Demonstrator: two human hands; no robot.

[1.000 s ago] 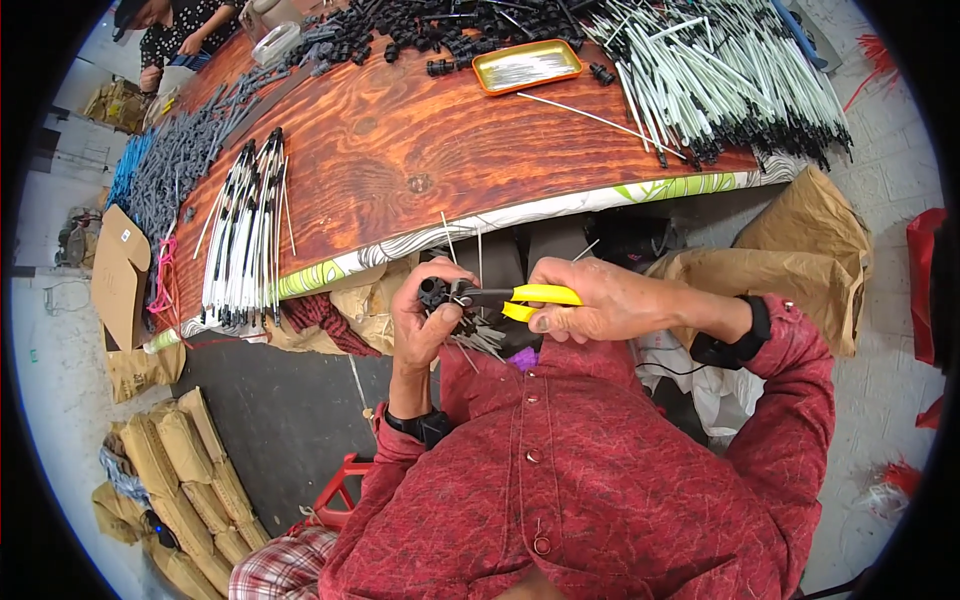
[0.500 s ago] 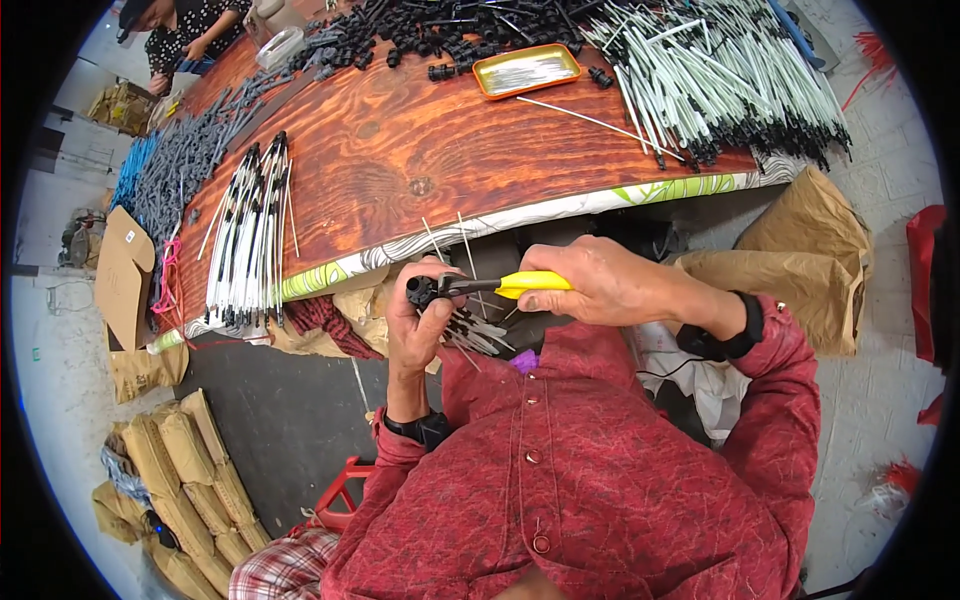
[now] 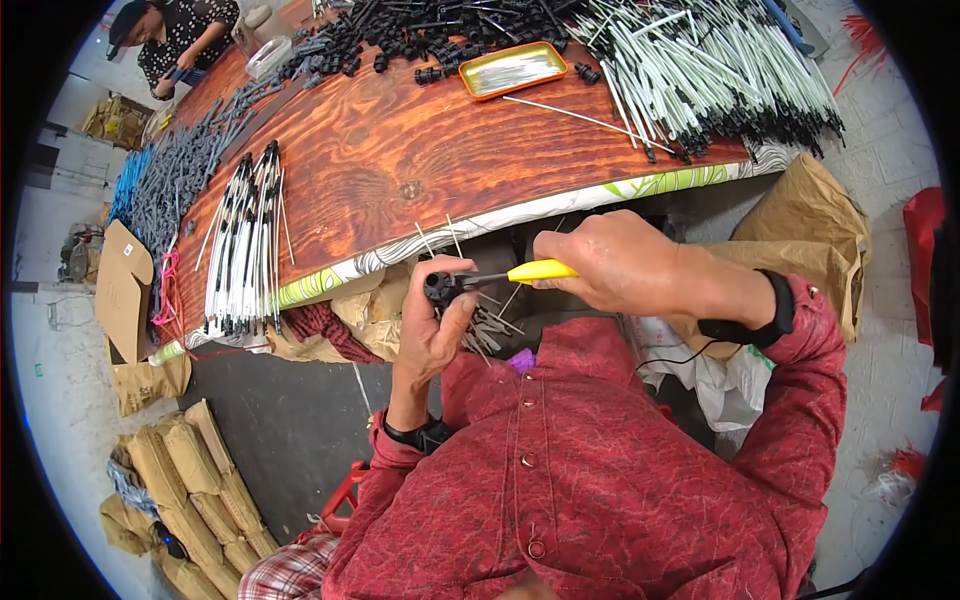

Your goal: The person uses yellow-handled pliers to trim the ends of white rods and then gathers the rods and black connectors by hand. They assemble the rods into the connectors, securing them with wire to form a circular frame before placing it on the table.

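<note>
Pinching black fitting (image 3: 438,287) between thumb and fingers of left hand (image 3: 430,328) — held out in front of the body, just off the near edge of the table (image 3: 350,190), presumably to steady it against the tool. Gripping yellow-handled pliers (image 3: 540,271) in right hand (image 3: 612,262), fingers curled round the handles, nose pointed left at the fitting; likely set crosswise to work against the left-hand hold. Cannot tell how the nose bites — partly hidden at left fingertips. Seen below left hand: thin sticks (image 3: 487,328), fanned out; cannot tell whether held or lying on the lap. Laid side by side, overhanging the table's edge: white rods (image 3: 245,250), probably for easy pickup. Kept farther back: shallow tray (image 3: 524,86), likely to corral its thin pieces.
</note>
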